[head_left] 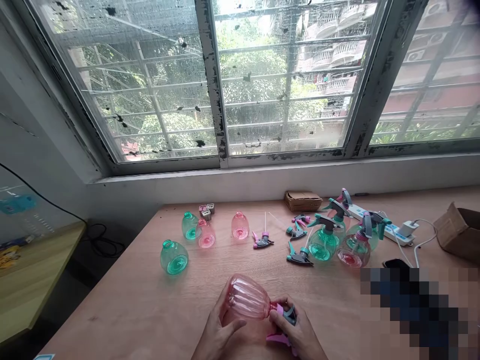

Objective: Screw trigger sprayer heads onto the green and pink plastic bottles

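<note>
Low over the near part of the table, a clear pink spray bottle (247, 298) lies tilted on its side between my hands. Its base rests in my left hand (221, 322), whose fingers wrap around the bottom. My right hand (294, 322) grips the grey and pink spray head (288, 314) at the bottle's neck. The pink trigger (278, 339) sticks out below those fingers. Head and neck meet, but whether the thread is engaged I cannot tell.
Headless bottles, including a green one (174, 257) and a pink one (240, 226), stand at the left. Loose spray heads (300, 255) lie mid-table. Bottles with heads (322, 242) stand right, near a power strip (393, 232) and cardboard box (459, 230).
</note>
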`<state>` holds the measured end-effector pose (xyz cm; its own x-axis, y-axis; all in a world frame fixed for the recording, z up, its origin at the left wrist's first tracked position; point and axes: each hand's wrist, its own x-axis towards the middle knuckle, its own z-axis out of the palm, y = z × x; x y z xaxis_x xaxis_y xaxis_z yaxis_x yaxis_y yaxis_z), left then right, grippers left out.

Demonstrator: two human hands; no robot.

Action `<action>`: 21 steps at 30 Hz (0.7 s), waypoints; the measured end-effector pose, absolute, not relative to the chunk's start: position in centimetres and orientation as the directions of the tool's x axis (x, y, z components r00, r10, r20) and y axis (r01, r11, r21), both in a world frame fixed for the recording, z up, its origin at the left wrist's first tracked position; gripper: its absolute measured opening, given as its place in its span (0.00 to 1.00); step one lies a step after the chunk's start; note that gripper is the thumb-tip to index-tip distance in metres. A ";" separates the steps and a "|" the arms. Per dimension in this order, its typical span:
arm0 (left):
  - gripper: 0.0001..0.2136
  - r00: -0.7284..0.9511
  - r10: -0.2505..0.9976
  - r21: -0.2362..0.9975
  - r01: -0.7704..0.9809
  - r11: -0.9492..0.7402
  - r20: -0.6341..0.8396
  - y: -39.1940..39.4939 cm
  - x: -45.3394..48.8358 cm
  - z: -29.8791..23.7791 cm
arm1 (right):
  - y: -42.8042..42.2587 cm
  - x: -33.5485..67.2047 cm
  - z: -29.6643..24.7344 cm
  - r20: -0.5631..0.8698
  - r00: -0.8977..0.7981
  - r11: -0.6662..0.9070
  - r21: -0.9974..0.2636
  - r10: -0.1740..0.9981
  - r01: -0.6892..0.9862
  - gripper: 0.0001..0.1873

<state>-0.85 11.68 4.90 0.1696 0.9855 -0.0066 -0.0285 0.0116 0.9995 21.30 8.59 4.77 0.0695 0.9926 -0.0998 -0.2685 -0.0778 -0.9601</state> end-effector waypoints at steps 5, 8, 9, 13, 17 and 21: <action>0.45 0.200 0.980 0.994 -0.108 -0.003 0.024 11.9 -0.9 4.8 | 8.5 21.2 4.5 -0.075 0.043 -0.062 -0.965 0.996 -0.255 0.26; 0.41 0.218 0.975 0.992 -0.123 -0.005 0.032 12.0 -0.9 5.1 | 8.4 21.3 4.6 -0.074 0.044 -0.062 -0.969 0.996 -0.240 0.25; 0.40 0.218 0.975 0.994 -0.109 -0.006 0.029 12.0 -0.8 5.2 | 8.4 21.3 4.7 -0.081 0.049 -0.067 -0.968 0.996 -0.241 0.25; 0.40 0.187 0.982 0.998 -0.060 0.016 -0.005 11.7 -0.9 5.3 | 8.4 21.4 4.9 -0.131 0.070 -0.106 -0.952 0.989 -0.286 0.26; 0.45 0.189 0.982 0.997 -0.071 0.007 0.007 11.8 -1.0 4.7 | 8.4 21.3 4.9 -0.119 0.076 -0.093 -0.955 0.990 -0.282 0.26; 0.43 0.222 0.975 0.990 -0.138 0.028 0.004 12.0 -1.0 4.5 | 8.5 21.4 4.6 -0.080 0.065 -0.062 -0.967 0.995 -0.247 0.25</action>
